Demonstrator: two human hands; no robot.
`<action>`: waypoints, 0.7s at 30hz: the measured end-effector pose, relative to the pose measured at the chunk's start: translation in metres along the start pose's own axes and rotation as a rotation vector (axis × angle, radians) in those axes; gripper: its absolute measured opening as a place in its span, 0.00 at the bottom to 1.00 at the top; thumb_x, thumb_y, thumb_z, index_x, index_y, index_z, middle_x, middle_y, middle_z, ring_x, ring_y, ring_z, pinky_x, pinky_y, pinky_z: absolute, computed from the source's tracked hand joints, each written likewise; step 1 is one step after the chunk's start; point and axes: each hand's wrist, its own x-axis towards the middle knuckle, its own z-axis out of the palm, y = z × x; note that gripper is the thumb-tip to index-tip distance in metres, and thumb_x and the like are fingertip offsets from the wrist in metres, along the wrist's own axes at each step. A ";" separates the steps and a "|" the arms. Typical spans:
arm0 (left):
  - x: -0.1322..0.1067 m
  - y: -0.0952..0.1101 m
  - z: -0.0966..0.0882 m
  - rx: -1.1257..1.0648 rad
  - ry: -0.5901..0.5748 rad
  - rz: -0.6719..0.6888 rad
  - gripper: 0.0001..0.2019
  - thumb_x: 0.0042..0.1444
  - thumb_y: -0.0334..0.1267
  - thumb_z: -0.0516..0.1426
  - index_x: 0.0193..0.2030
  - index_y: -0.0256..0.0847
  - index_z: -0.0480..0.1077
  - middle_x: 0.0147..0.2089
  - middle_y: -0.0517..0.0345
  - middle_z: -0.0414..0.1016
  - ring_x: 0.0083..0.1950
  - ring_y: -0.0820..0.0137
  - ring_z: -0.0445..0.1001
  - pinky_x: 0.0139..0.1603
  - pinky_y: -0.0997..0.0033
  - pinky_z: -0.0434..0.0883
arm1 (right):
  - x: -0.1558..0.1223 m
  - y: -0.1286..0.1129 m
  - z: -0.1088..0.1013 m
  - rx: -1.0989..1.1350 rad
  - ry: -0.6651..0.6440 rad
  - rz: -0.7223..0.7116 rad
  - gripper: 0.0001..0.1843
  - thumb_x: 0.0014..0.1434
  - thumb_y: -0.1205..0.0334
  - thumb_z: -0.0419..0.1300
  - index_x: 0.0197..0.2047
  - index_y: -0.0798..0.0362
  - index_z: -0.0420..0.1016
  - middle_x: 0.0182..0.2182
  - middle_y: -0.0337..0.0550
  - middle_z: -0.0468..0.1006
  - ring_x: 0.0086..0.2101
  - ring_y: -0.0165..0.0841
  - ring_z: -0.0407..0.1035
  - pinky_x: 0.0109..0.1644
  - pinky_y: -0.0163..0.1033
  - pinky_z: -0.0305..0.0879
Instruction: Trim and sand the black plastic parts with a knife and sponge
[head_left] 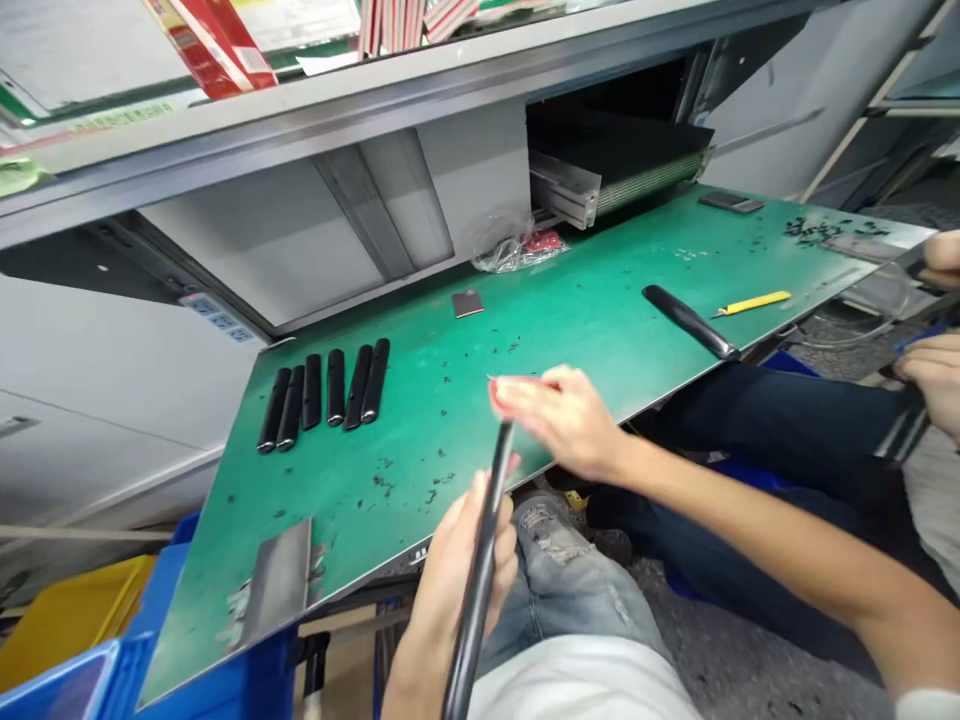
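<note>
Glossy blk long bar [480, 568], small red hand tool [496, 400], grn flat tabletop [555, 325].
Yel slim cutter [754, 303], faded lt-blue jeans [559, 575], red-&-wht striped papers [394, 25].

Upper left of the frame: a red packet [214, 50] lies on a metal-edged shelf [450, 78]; red-and-white striped strips [394, 25] are at top centre. Below the shelf, left: a socket strip [217, 317]. Upper centre: a crumpled clear plastic bag [499, 255], red material showing at its right, rests on the rear of a green bench top [585, 320]. Upper right of the bench: a dark rectangular flat item [731, 202], type not determinable. Lower left: a yellow bin [75, 620] behind a blue bin [105, 657].
</note>
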 end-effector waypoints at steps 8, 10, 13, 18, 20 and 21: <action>0.005 0.031 -0.020 -0.294 0.009 0.155 0.15 0.76 0.42 0.49 0.52 0.37 0.73 0.46 0.50 0.80 0.36 0.73 0.81 0.25 0.80 0.76 | -0.025 -0.004 0.020 0.366 0.141 0.303 0.38 0.78 0.44 0.30 0.71 0.57 0.65 0.40 0.51 0.83 0.32 0.37 0.75 0.38 0.43 0.74; 0.019 0.036 -0.020 -0.294 0.067 0.212 0.20 0.77 0.45 0.43 0.46 0.35 0.71 0.39 0.54 0.76 0.21 0.80 0.68 0.13 0.84 0.64 | -0.034 -0.013 0.029 0.473 0.121 0.330 0.37 0.78 0.45 0.29 0.75 0.57 0.58 0.38 0.49 0.82 0.30 0.36 0.74 0.37 0.42 0.74; 0.029 0.032 -0.023 -0.259 0.116 0.271 0.14 0.75 0.44 0.51 0.41 0.36 0.68 0.34 0.59 0.72 0.20 0.82 0.64 0.15 0.84 0.64 | -0.044 -0.029 0.032 0.506 0.126 0.251 0.32 0.77 0.41 0.40 0.76 0.46 0.56 0.53 0.53 0.79 0.42 0.37 0.77 0.45 0.42 0.76; 0.016 0.016 -0.031 -0.131 0.122 0.236 0.36 0.52 0.32 0.74 0.66 0.44 0.65 0.43 0.58 0.78 0.29 0.76 0.77 0.24 0.82 0.74 | -0.048 -0.069 0.038 -0.108 0.150 -0.521 0.24 0.74 0.41 0.52 0.65 0.38 0.76 0.72 0.40 0.64 0.59 0.41 0.70 0.56 0.46 0.76; 0.011 0.012 -0.032 -0.149 0.100 0.181 0.37 0.51 0.33 0.75 0.66 0.43 0.66 0.43 0.59 0.77 0.30 0.78 0.76 0.28 0.83 0.75 | -0.042 -0.079 0.044 -0.257 0.137 -0.842 0.20 0.76 0.47 0.49 0.54 0.35 0.83 0.65 0.27 0.73 0.47 0.32 0.75 0.40 0.36 0.77; 0.010 0.011 -0.033 -0.172 0.088 0.157 0.34 0.52 0.33 0.74 0.64 0.42 0.69 0.42 0.59 0.76 0.31 0.79 0.75 0.31 0.83 0.75 | -0.036 -0.082 0.047 -0.283 0.121 -0.865 0.20 0.76 0.50 0.49 0.52 0.35 0.84 0.62 0.26 0.77 0.43 0.31 0.76 0.36 0.35 0.76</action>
